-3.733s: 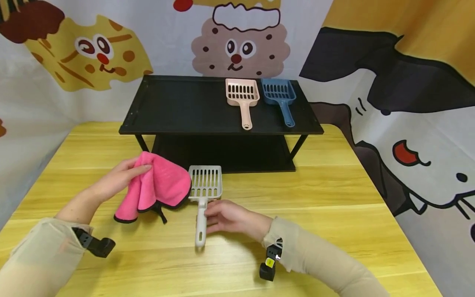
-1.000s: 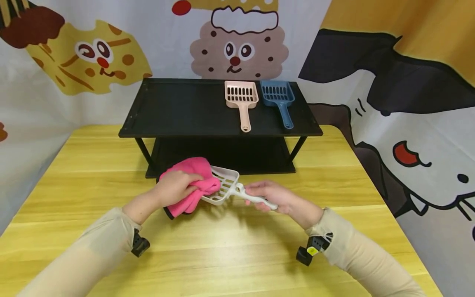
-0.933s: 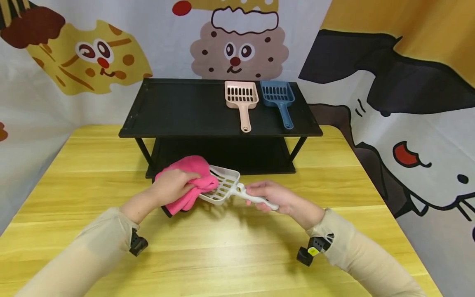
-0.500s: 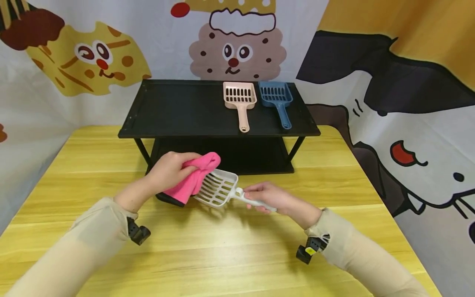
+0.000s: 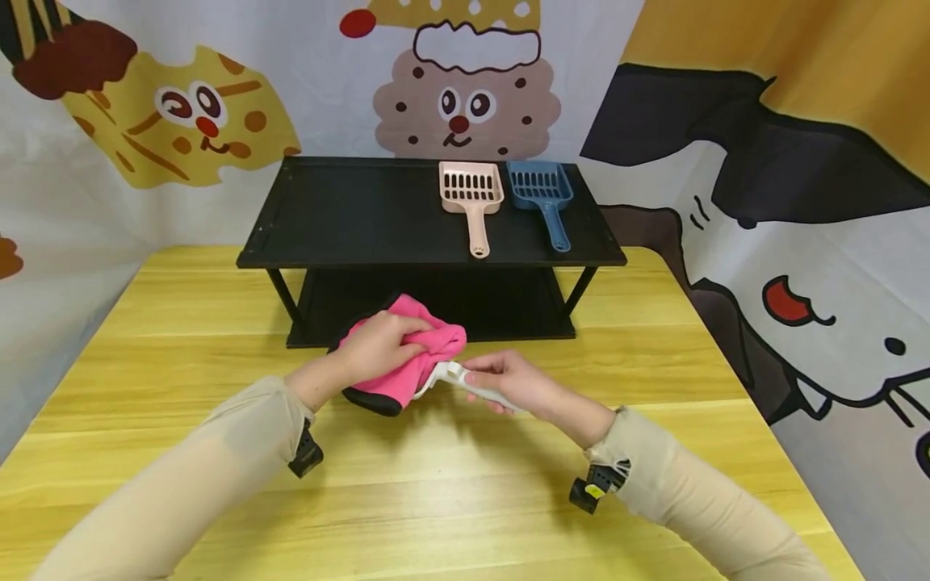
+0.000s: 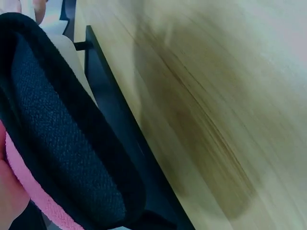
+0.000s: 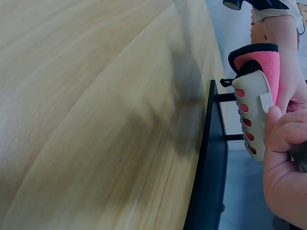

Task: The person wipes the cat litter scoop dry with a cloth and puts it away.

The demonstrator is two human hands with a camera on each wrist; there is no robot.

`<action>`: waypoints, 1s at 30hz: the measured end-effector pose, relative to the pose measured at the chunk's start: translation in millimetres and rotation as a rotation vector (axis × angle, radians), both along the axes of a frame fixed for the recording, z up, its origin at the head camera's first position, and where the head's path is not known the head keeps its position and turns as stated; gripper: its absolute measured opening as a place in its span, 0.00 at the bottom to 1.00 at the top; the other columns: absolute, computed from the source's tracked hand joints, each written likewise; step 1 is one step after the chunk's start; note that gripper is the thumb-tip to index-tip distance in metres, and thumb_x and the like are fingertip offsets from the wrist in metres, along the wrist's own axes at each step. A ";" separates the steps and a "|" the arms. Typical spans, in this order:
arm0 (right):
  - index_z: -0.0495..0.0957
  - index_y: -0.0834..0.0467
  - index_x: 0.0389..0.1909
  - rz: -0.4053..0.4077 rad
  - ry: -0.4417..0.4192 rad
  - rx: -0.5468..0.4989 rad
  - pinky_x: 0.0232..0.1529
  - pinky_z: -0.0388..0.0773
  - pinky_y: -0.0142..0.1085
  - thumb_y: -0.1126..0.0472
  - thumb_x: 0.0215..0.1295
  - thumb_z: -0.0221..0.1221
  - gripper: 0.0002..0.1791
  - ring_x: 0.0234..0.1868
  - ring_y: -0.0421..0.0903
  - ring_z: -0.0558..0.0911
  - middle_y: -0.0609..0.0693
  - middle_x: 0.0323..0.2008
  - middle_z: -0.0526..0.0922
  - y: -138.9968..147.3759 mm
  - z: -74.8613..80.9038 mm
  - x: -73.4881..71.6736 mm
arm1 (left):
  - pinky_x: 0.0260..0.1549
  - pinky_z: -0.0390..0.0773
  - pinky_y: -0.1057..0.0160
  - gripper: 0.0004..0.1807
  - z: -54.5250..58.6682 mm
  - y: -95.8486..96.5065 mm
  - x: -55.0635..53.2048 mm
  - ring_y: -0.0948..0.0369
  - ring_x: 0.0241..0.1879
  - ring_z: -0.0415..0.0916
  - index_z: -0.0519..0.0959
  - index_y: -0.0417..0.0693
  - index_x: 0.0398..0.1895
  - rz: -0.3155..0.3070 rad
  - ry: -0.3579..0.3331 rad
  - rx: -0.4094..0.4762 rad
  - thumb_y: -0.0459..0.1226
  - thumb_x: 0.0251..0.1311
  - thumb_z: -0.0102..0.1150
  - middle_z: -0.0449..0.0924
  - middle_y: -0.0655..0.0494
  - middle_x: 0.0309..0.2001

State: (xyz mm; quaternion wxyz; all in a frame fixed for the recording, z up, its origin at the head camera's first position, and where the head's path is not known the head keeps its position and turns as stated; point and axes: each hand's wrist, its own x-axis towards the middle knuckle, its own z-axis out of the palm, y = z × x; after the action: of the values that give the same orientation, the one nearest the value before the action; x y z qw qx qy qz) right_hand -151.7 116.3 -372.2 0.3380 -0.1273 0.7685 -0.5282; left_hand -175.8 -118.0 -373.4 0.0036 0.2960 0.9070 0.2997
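Note:
My right hand (image 5: 512, 381) grips the pale grey handle of a slotted litter scoop (image 7: 253, 115), held over the table in front of the rack. In my left hand (image 5: 378, 349) is a pink cloth (image 5: 395, 381) with black edging, bunched and pressed over the scoop's basket. The cloth hides most of that basket in the head view, leaving only its near rim by the handle. From the right wrist view, pink shows through the scoop's slots. The cloth's dark, black-edged underside (image 6: 67, 124) fills the left part of the left wrist view.
Behind the hands stands a two-tier black rack (image 5: 349, 214). On its top shelf lie a pink litter scoop (image 5: 475, 210) and a blue litter scoop (image 5: 545, 202), handles toward me. The wooden table (image 5: 450, 500) spreads around; a cartoon-printed curtain (image 5: 327, 81) hangs behind.
The scoop, first flat on the table, is now lifted with its handle in my right hand. Over the last second my left hand and cloth have slid along the basket toward the handle, covering it.

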 end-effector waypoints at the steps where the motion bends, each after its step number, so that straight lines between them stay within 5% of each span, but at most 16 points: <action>1: 0.70 0.65 0.60 0.003 0.004 0.001 0.14 0.61 0.25 0.60 0.70 0.50 0.21 0.14 0.37 0.67 0.64 0.34 0.80 0.5 -0.3 0.4 | 0.42 0.80 0.59 0.13 -0.5 0.1 -0.9 0.59 0.42 0.80 0.82 0.44 0.45 0.005 0.006 -0.007 0.35 0.56 0.62 0.84 0.51 0.43; 7: 0.69 0.65 0.61 0.011 0.039 -0.002 0.13 0.61 0.26 0.61 0.70 0.50 0.22 0.13 0.36 0.67 0.57 0.30 0.81 1.7 1.5 1.2 | 0.39 0.80 0.58 0.12 2.8 -3.0 -3.8 0.58 0.39 0.81 0.82 0.44 0.44 0.056 0.052 -0.026 0.34 0.56 0.63 0.85 0.51 0.41; 17: 0.68 0.63 0.62 -0.018 0.019 -0.002 0.13 0.61 0.27 0.61 0.70 0.49 0.22 0.13 0.37 0.66 0.60 0.31 0.81 3.5 6.3 1.6 | 0.41 0.79 0.54 0.12 8.3 -15.9 -8.0 0.56 0.38 0.81 0.82 0.46 0.44 0.113 0.150 -0.109 0.33 0.56 0.61 0.85 0.52 0.40; 24: 0.64 0.71 0.62 -0.015 -0.058 -0.097 0.13 0.61 0.25 0.62 0.70 0.47 0.23 0.13 0.36 0.67 0.53 0.27 0.81 18.1 -1.0 1.5 | 0.30 0.74 0.61 0.14 13.5 -43.7 -9.9 0.57 0.27 0.73 0.81 0.43 0.46 0.233 0.116 -0.030 0.32 0.56 0.62 0.84 0.48 0.35; 30: 0.59 0.75 0.61 -0.046 -0.204 -0.192 0.13 0.63 0.23 0.60 0.71 0.43 0.25 0.12 0.32 0.66 0.43 0.20 0.76 34.5 -6.8 1.1 | 0.24 0.71 0.69 0.14 25.1 -61.4 -0.6 0.58 0.25 0.71 0.81 0.40 0.46 0.257 0.084 0.083 0.32 0.54 0.64 0.83 0.46 0.34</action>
State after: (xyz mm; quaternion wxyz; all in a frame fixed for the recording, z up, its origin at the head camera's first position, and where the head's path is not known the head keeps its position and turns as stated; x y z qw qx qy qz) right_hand -150.6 150.8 -379.1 0.3886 -0.0868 0.6788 -0.6170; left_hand -176.5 -179.4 -348.3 -0.0850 0.1895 0.9235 0.3225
